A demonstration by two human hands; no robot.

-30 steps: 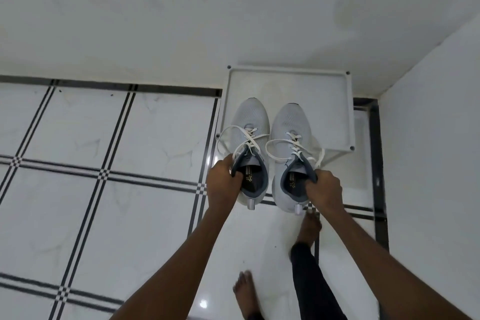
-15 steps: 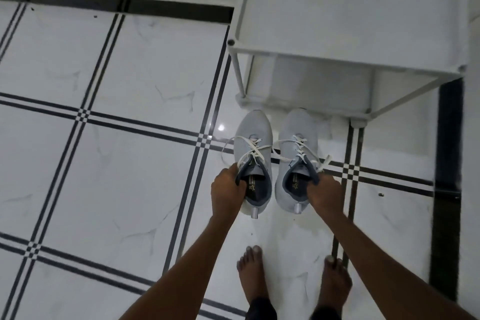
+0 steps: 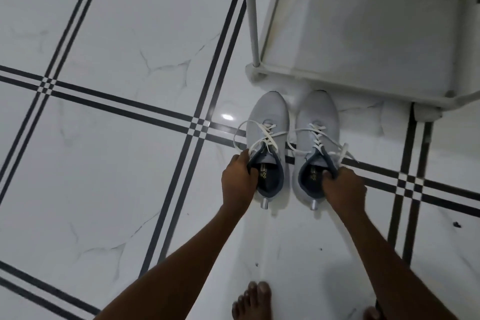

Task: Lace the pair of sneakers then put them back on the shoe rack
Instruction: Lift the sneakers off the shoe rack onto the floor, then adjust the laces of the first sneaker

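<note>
White tiled floor (image 3: 109, 163) with black stripe lines, and the white rack (image 3: 363, 34) sits top right with its bottom shelf bare. Both grey sneakers sit side by side just in front of the rack, toes nearly at its front edge, white laces loose. Left hand (image 3: 237, 182) fingers pinch the left sneaker (image 3: 267, 122) collar, right hand (image 3: 342, 187) fingers grip the right sneaker (image 3: 318, 117) collar, bare toes (image 3: 252, 299) behind.
</note>
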